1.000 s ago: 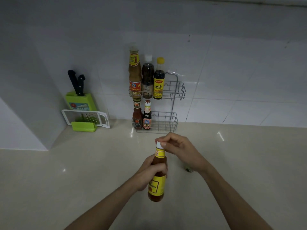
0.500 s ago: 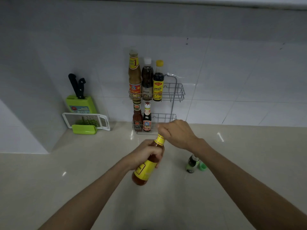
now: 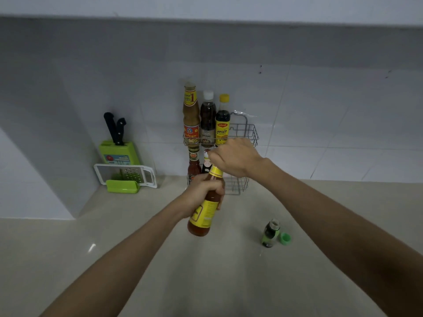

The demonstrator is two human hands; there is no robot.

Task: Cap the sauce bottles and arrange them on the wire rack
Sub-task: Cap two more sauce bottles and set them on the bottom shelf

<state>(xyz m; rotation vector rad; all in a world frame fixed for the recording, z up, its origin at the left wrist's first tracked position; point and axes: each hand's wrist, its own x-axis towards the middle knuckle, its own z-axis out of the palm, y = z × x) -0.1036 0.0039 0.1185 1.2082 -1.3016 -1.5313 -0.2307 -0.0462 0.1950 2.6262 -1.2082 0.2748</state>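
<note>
My left hand [image 3: 203, 193] grips the middle of an orange sauce bottle [image 3: 203, 216] with a yellow label, held tilted above the counter. Over its top, my right hand [image 3: 233, 156] is closed and hides the cap. Behind them, the two-tier wire rack [image 3: 249, 133] stands against the tiled wall. Three tall capped bottles [image 3: 207, 120] fill the left of its upper tier, and two small bottles [image 3: 194, 165] stand on the lower tier, partly hidden by my hands. A small green bottle [image 3: 270, 233] stands uncapped on the counter to the right, with its green cap [image 3: 285, 238] lying beside it.
A green knife block [image 3: 120, 152] with two black-handled knives stands at the left against the wall, and a white and green grater [image 3: 126, 177] leans in front of it. The beige counter [image 3: 137, 248] stretches across the foreground. A wall corner juts out at the far left.
Both hands have carried the orange bottle away from me toward the rack, and it has tipped from upright to tilted. The small green bottle and its cap have come into view.
</note>
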